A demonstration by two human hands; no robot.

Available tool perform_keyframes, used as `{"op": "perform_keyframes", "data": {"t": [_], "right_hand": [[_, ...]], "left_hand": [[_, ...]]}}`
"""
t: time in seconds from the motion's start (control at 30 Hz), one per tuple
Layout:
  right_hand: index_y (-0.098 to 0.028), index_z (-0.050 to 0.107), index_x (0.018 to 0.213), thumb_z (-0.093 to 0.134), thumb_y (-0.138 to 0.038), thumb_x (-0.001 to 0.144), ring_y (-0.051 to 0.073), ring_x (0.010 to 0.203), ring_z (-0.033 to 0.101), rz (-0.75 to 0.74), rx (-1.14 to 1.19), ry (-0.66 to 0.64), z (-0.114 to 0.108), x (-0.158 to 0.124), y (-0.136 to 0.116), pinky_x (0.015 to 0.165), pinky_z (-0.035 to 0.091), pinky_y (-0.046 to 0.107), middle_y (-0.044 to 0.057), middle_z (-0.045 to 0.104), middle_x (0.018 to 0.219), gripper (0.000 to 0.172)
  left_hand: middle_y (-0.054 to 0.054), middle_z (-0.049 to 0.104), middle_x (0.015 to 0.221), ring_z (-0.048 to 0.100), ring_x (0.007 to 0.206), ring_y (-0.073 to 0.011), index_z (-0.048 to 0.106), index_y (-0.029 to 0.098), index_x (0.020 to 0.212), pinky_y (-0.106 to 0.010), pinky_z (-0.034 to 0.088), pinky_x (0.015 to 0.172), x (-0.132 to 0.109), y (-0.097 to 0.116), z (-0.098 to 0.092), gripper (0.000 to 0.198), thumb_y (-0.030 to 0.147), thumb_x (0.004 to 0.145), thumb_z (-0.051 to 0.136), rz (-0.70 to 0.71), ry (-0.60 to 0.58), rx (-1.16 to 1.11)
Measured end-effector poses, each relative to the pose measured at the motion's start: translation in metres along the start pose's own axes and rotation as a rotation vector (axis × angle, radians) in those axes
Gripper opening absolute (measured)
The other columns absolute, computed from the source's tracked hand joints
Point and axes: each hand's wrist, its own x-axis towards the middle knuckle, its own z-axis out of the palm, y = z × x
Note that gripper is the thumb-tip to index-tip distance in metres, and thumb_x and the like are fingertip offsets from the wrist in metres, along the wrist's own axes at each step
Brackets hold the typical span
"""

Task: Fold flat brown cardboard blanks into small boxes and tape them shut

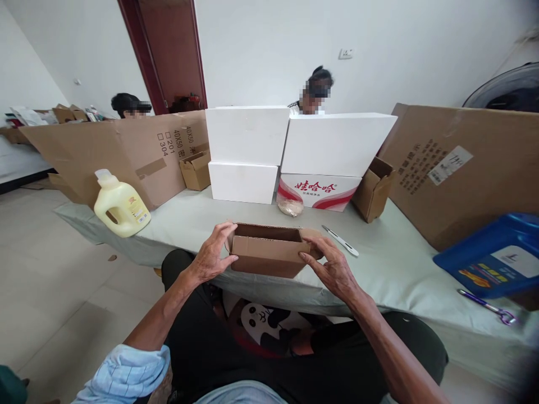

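Observation:
A small brown cardboard box point(267, 255) rests at the near edge of the cloth-covered table, its top open and its inside dark. My left hand point(211, 252) grips its left end, thumb on the front and fingers at the upper corner. At the right end my right hand point(332, 262) holds the box, thumb on the front face and fingers over a side flap. Just right of the box lies a white utility knife point(340, 241). A clear roll of tape point(290, 207) sits behind the box, by the red-and-white carton point(318, 191).
White boxes point(248, 137) stand stacked at the back. Large cartons point(168, 157) flank both sides. A yellow jug point(122, 206) is at left; a blue jug point(497, 255) and a purple-handled tool point(486, 306) are at right. Two people sit beyond the boxes.

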Motion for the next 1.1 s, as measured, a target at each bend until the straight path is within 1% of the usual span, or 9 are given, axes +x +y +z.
{"op": "perform_keyframes", "data": {"t": [0.1,0.23,0.43,0.57,0.67,0.77,0.93,1.03,1.1], "right_hand": [[-0.027,0.071,0.135,0.067,-0.039,0.106,0.029,0.099,0.072,-0.014,-0.002,0.019,0.003,0.000,-0.002,0.088,0.063,0.045,0.009,0.075,0.111,0.032],[-0.028,0.073,0.130,0.066,-0.039,0.106,0.032,0.108,0.072,-0.030,-0.011,0.004,0.003,0.001,-0.003,0.095,0.063,0.049,0.011,0.077,0.117,0.028],[-0.027,0.074,0.114,0.069,-0.038,0.105,0.035,0.123,0.071,-0.098,0.005,-0.061,-0.006,-0.002,-0.009,0.103,0.060,0.053,0.011,0.078,0.115,0.015],[-0.028,0.072,0.111,0.068,-0.029,0.107,0.035,0.130,0.068,-0.205,-0.033,-0.133,-0.014,-0.015,-0.020,0.108,0.055,0.058,0.007,0.081,0.114,0.006],[-0.029,0.073,0.109,0.065,-0.028,0.109,0.034,0.128,0.068,-0.275,-0.076,-0.167,-0.019,-0.028,-0.030,0.106,0.054,0.056,0.006,0.082,0.116,0.008],[-0.030,0.074,0.108,0.064,-0.027,0.110,0.034,0.127,0.068,-0.272,-0.086,-0.173,-0.021,-0.037,-0.036,0.104,0.053,0.055,0.005,0.082,0.114,0.010],[-0.029,0.073,0.104,0.060,-0.028,0.111,0.031,0.122,0.067,-0.195,0.024,-0.133,-0.017,-0.024,-0.030,0.104,0.055,0.050,0.006,0.080,0.106,0.014],[-0.027,0.068,0.086,0.058,-0.040,0.111,0.029,0.105,0.069,-0.067,0.103,-0.100,-0.016,-0.001,-0.015,0.094,0.057,0.044,0.006,0.074,0.091,0.031],[-0.025,0.063,0.074,0.058,-0.055,0.109,0.026,0.089,0.066,0.081,0.150,-0.126,-0.017,0.017,-0.001,0.082,0.056,0.040,0.005,0.069,0.083,0.047]], "left_hand": [[-0.015,0.045,0.166,0.047,0.158,-0.0348,0.031,0.034,0.169,-0.053,0.049,0.127,-0.002,0.001,0.000,0.093,0.014,0.091,0.078,-0.019,0.034,0.003],[-0.016,0.044,0.169,0.048,0.158,-0.0366,0.035,0.034,0.167,-0.055,0.051,0.125,-0.002,0.002,-0.003,0.088,0.014,0.093,0.077,0.009,0.014,0.062],[-0.014,0.067,0.148,0.056,0.148,-0.0405,0.048,0.030,0.161,-0.064,0.051,0.123,-0.001,0.001,-0.013,0.083,0.024,0.088,0.088,0.058,-0.038,0.124],[-0.014,0.067,0.148,0.055,0.149,-0.0413,0.069,0.027,0.135,-0.065,0.051,0.122,-0.010,0.005,-0.022,0.056,0.021,0.085,0.090,0.079,-0.114,0.145],[-0.016,0.059,0.157,0.052,0.153,-0.0430,0.072,0.025,0.124,-0.064,0.055,0.118,-0.021,0.010,-0.023,0.044,0.016,0.085,0.089,0.097,-0.155,0.166],[-0.018,0.055,0.160,0.049,0.156,-0.0428,0.067,0.027,0.136,-0.062,0.056,0.119,-0.031,0.017,-0.021,0.052,0.015,0.088,0.085,0.102,-0.134,0.138],[-0.018,0.046,0.167,0.048,0.157,-0.0410,0.041,0.033,0.164,-0.064,0.051,0.124,-0.035,0.017,-0.017,0.083,0.017,0.092,0.080,0.060,0.013,0.098],[-0.019,0.043,0.170,0.046,0.159,-0.0421,0.030,0.033,0.170,-0.064,0.048,0.127,-0.034,0.007,-0.017,0.099,0.013,0.088,0.081,0.013,0.065,0.161],[-0.020,0.040,0.173,0.046,0.159,-0.0433,0.027,0.033,0.172,-0.063,0.050,0.124,-0.036,-0.001,-0.015,0.106,0.011,0.085,0.083,0.017,0.022,0.235]]}}
